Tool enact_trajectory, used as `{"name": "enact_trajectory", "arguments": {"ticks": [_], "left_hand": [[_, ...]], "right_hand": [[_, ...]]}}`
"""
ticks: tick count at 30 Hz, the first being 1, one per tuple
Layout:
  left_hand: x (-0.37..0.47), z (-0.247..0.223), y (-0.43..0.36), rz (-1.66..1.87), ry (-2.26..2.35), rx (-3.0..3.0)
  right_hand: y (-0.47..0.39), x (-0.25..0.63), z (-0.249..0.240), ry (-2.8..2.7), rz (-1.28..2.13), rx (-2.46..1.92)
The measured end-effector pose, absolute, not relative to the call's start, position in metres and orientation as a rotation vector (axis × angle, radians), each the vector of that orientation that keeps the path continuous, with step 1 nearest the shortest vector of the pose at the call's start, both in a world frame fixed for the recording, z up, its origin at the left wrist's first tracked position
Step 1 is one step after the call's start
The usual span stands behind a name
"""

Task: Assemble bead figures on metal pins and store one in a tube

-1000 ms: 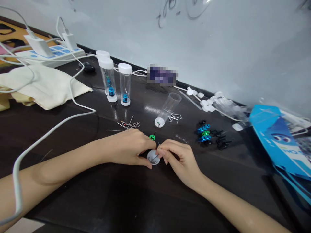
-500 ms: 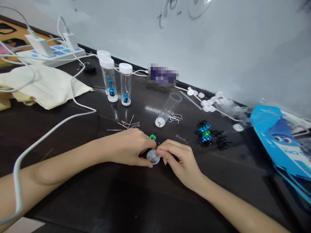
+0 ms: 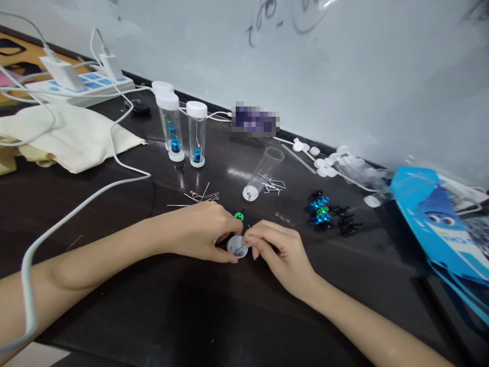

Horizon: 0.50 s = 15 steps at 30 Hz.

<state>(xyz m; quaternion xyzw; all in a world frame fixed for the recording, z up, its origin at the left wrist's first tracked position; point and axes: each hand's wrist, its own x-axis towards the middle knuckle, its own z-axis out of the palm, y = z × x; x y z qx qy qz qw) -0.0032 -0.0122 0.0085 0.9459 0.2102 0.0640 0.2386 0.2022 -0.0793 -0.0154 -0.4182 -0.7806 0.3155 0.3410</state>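
My left hand [image 3: 210,229] grips the rim of a small round white cap [image 3: 234,248] between thumb and finger, with tiny dark bits inside it. With thumb and fingertips closed, my right hand [image 3: 280,252] pinches a thin grey rod [image 3: 241,247] whose end dips into the cap; most of it is hidden by the fingers. Just beyond the cap lies a green spool-like part [image 3: 239,216] with a dark pin. Behind it a clear tube [image 3: 269,165] with a white end cap lies on the dark table. Bent metal pins [image 3: 274,184] rest beside that tube.
Capped clear tubes [image 3: 197,135] stand at the back left. Thin metal wires [image 3: 202,195] lie beyond my left hand. Blue, green and black parts [image 3: 323,210] sit at right, near a blue bag [image 3: 435,214]. A white cable [image 3: 76,211] loops across the left side near my forearm.
The cap and both hands have shifted very slightly left in the picture, as has the whole scene. The grips look the same.
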Motion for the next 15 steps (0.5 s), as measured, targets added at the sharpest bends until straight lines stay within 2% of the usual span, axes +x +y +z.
{"name": "enact_trajectory", "arguments": {"ticks": [6, 15], "left_hand": [[-0.0058, 0.0092, -0.0107, 0.167, 0.594, 2.622], [-0.01, 0.0146, -0.0074, 0.185, 0.643, 2.662]], "right_hand": [[-0.0784, 0.2009, -0.014, -2.033, 0.715, -1.087], [-0.0764, 0.2079, -0.0185, -2.297, 0.334, -1.067]]}}
